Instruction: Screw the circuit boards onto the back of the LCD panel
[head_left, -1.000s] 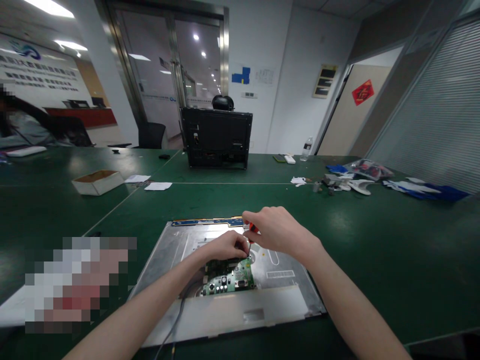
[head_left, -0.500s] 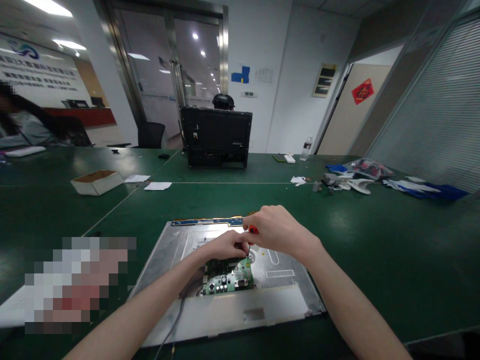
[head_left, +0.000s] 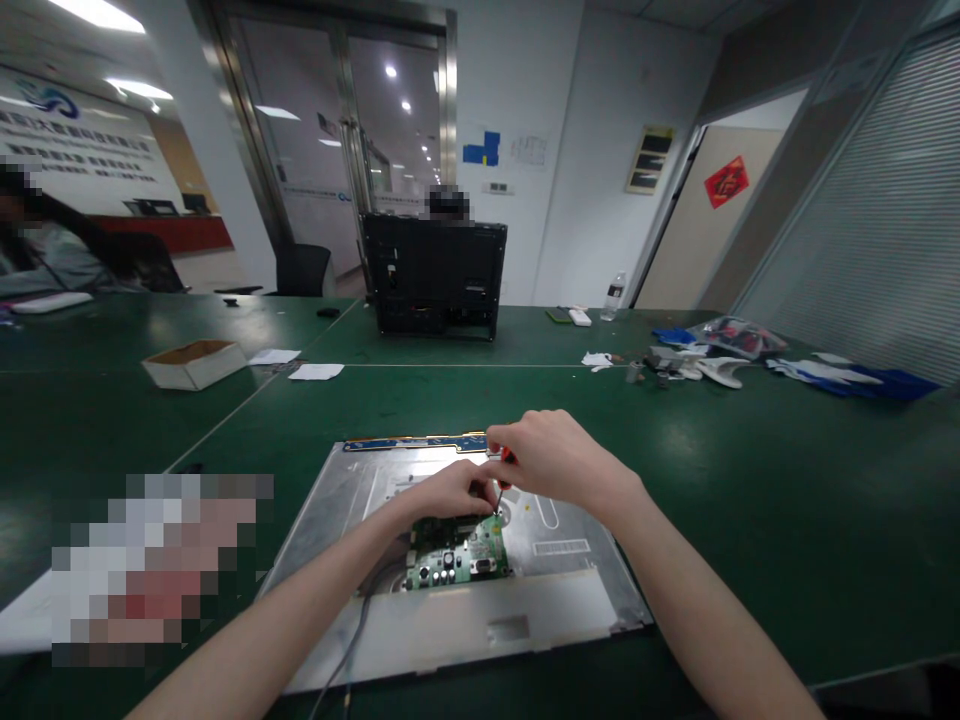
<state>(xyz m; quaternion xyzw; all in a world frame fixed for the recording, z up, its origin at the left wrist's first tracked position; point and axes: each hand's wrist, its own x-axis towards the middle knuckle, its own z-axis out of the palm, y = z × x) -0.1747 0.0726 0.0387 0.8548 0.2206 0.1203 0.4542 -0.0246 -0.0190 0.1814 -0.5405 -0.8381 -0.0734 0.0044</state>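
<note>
A silver metal display panel (head_left: 450, 635) lies on the green table, with a green circuit board (head_left: 491, 545) at its middle and a narrow blue board (head_left: 405, 443) along its far edge. My right hand (head_left: 551, 455) is closed round the red handle of a screwdriver (head_left: 507, 465), held steeply with its thin shaft pointing down at the green board's far right corner. Beside that tip my left hand (head_left: 454, 490) is pinched, thumb and fingers close to the shaft; whatever they hold is hidden. A grey cable (head_left: 358, 630) runs off the panel's near edge.
An open box (head_left: 193, 370) and paper sheets (head_left: 315, 372) lie at the far left. A black monitor housing (head_left: 439, 275) stands across the table, a person partly behind it. Gloves, blue cloth and small parts (head_left: 682, 365) lie at the right, near a water bottle (head_left: 613, 298). Another person sits far left.
The screwdriver's handle has turned or tilted slightly in my right hand. My left hand stays in place, and the panel has not moved.
</note>
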